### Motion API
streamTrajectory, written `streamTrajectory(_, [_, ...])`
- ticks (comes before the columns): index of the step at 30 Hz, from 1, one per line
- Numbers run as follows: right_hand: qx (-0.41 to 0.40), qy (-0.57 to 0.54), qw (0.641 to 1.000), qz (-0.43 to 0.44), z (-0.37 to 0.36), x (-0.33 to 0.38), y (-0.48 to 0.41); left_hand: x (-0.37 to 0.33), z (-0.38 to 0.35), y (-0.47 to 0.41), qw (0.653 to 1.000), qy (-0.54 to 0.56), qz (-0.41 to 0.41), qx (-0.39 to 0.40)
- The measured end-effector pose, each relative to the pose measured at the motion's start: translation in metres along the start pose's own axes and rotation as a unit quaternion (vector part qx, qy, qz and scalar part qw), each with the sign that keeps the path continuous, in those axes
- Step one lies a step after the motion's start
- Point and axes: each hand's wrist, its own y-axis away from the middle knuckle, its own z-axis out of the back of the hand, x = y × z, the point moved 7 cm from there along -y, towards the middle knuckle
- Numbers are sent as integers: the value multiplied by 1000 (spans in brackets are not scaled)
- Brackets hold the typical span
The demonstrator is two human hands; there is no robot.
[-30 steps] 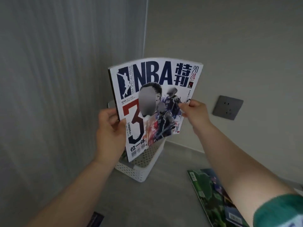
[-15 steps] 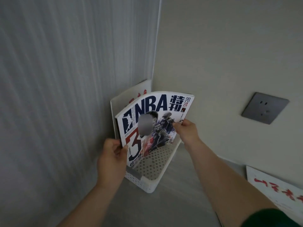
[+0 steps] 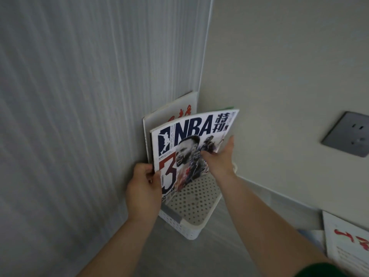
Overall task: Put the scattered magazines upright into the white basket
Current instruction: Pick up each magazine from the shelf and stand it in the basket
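A grey wall socket (image 3: 347, 134) sits flush on the plain beige wall (image 3: 279, 66) at the right. A pale ribbed wall panel (image 3: 79, 96) fills the left side, meeting the beige wall at a corner. Below lies a grey floor (image 3: 219, 254), with a light skirting strip (image 3: 279, 198) along the beige wall's foot

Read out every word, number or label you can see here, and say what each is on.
"NBA": large dark letters across the top of the NBA magazine.
"特刊": beside them, same cover.
"3": big numeral, cover's lower left.
"NBA SPECIAL ISSUE": tiny vertical print by the logo, barely legible.
Red characters on the white magazine behind it: mostly hidden, unreadable.
Red brush strokes and small print on the floor magazine: cut off, blurred.
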Motion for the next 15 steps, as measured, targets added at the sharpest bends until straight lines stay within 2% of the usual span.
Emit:
streamTrajectory(3, [89,72,993,24,-34,2,10,-6,-5,3,999,-25,-29,3])
streamTrajectory(7, [208,74,974,45,-72,0,25,-3,-3,7,999,-33,-25,-13])
streamTrajectory(9, [236,110,964,48,-83,-5,30,-8,0,14,996,-57,-74,-14])
streamTrajectory(12, [246,133,959,52,-88,-8,30,-16,-7,26,964,-197,-176,8])
streamTrajectory(15, [252,145,956,47,-84,-7,33,-10,-17,29,944,-259,-187,79])
